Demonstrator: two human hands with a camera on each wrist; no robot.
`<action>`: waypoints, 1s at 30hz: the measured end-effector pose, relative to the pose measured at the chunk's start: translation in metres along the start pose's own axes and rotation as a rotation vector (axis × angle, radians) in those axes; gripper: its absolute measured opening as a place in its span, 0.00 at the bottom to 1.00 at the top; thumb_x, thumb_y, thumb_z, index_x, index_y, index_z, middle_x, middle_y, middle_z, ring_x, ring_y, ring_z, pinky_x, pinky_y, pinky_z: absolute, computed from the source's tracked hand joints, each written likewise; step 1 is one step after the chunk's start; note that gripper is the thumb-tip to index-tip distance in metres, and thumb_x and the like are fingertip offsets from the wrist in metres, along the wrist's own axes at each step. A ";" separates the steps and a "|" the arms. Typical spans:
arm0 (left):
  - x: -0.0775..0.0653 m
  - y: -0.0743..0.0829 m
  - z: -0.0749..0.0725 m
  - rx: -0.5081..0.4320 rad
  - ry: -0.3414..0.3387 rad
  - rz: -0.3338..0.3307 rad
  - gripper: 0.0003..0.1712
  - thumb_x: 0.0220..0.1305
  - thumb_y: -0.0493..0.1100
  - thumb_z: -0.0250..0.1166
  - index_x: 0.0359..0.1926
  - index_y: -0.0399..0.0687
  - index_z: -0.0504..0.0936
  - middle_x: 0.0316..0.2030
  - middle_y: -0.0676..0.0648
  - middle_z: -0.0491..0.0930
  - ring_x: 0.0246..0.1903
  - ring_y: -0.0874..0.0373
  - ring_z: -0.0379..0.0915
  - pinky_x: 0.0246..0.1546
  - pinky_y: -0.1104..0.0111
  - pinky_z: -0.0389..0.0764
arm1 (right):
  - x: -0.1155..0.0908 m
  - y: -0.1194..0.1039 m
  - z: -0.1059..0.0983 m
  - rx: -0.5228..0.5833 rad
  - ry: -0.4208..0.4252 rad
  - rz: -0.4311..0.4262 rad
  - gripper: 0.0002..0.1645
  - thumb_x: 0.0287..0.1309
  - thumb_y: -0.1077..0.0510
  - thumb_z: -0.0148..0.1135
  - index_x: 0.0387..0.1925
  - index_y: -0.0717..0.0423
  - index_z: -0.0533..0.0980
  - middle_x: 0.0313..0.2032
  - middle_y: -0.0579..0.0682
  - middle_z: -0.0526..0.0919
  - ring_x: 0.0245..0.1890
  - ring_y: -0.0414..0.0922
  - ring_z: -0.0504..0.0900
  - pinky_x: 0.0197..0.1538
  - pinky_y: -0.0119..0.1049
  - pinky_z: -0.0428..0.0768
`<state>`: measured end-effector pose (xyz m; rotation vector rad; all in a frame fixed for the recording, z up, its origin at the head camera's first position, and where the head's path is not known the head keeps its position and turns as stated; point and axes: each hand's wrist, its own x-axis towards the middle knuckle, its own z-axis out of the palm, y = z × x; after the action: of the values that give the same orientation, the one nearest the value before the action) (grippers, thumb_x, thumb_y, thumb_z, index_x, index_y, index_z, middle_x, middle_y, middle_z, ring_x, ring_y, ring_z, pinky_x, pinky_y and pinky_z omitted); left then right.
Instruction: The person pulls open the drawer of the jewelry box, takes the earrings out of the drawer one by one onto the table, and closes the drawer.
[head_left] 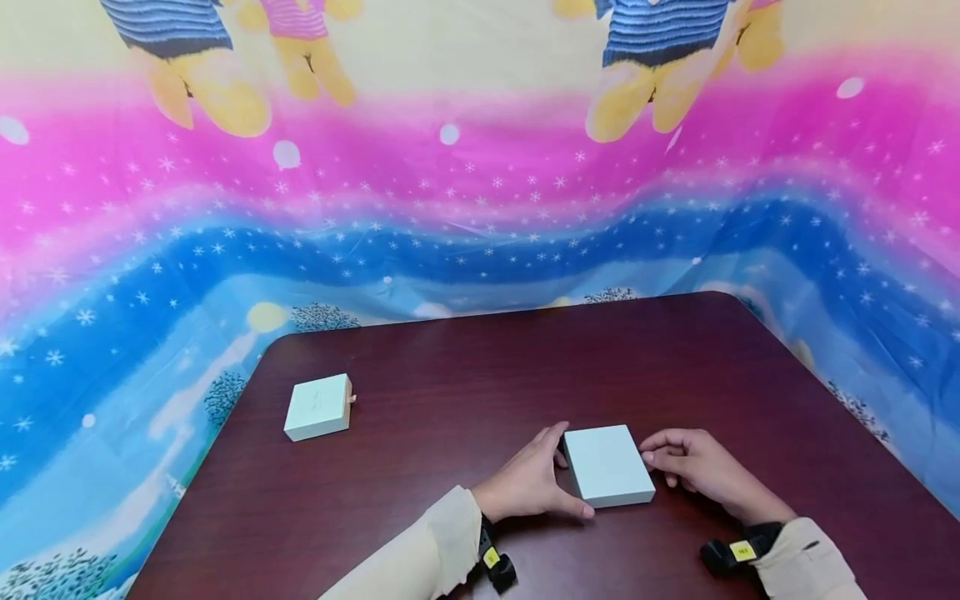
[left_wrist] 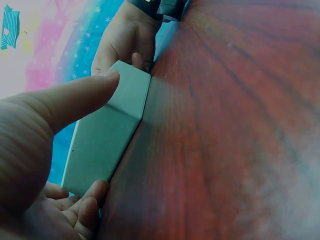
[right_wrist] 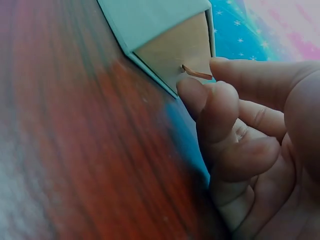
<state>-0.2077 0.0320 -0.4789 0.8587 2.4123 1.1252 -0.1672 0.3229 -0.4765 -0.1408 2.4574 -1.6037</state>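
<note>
My left hand (head_left: 528, 479) grips the box (head_left: 609, 462) from its left side, thumb (left_wrist: 90, 99) at the near edge and fingers curled at the far one, which I judge keeps the box from sliding or turning. The box lies flat on the table (head_left: 450, 392), between my two hands, so the wood carries its weight. Its tan inner end (right_wrist: 175, 45) faces right, putting the small ribbon (right_wrist: 197, 73) within easy reach of my right hand (head_left: 697, 462). There my thumb and bent fingers close in around the ribbon; whether they actually pinch it, I cannot tell. The second box (head_left: 318, 404) sits well apart to the left, its own tab (head_left: 352, 399) facing right, out of my hands' way.
</note>
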 end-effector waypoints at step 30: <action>0.003 0.001 0.005 0.126 0.051 0.027 0.66 0.40 0.58 0.81 0.75 0.46 0.54 0.53 0.57 0.69 0.42 0.73 0.69 0.45 0.74 0.71 | 0.000 0.001 0.002 0.018 0.031 0.015 0.16 0.63 0.55 0.65 0.44 0.65 0.79 0.29 0.56 0.83 0.19 0.43 0.74 0.18 0.34 0.70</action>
<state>-0.2071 0.0368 -0.4814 0.9142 2.5436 1.0259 -0.1664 0.3212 -0.4781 -0.0954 2.4600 -1.6329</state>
